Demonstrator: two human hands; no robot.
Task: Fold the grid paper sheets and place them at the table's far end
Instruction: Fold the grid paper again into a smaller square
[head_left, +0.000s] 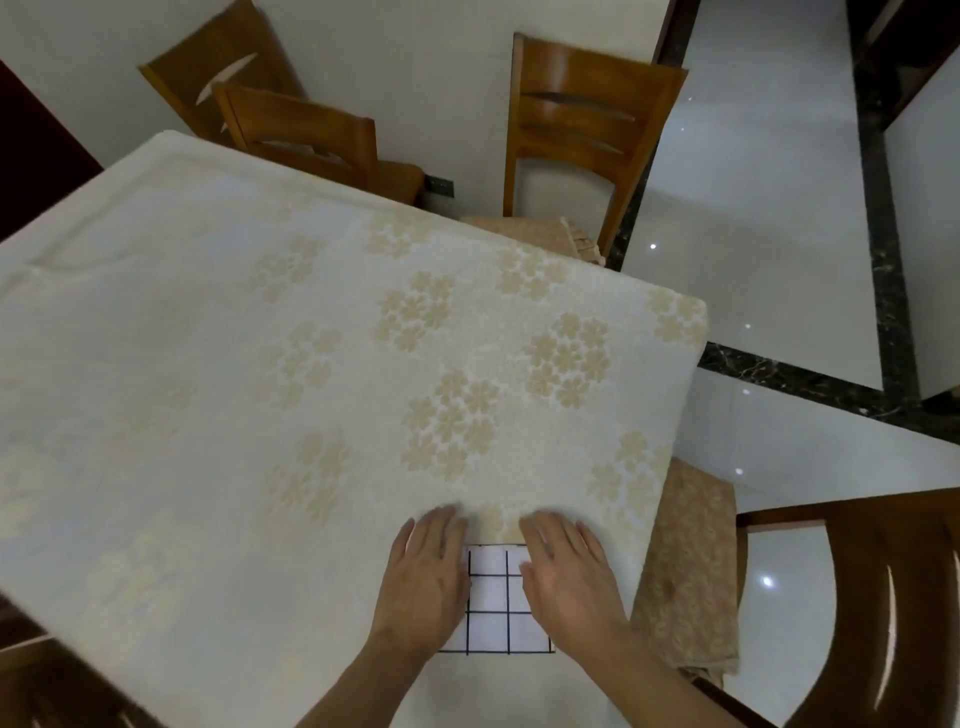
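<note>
- Left hand (423, 577) and right hand (569, 577) are lying flat on the grid paper (496, 608), each grip released, fingers straight.
- Paper is resting on the table (260, 338).

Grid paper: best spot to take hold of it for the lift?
Likely the near edge of the grid paper, from the person's side. It lies flat, the left hand and right hand cover both sides, and that edge shows bare.
</note>
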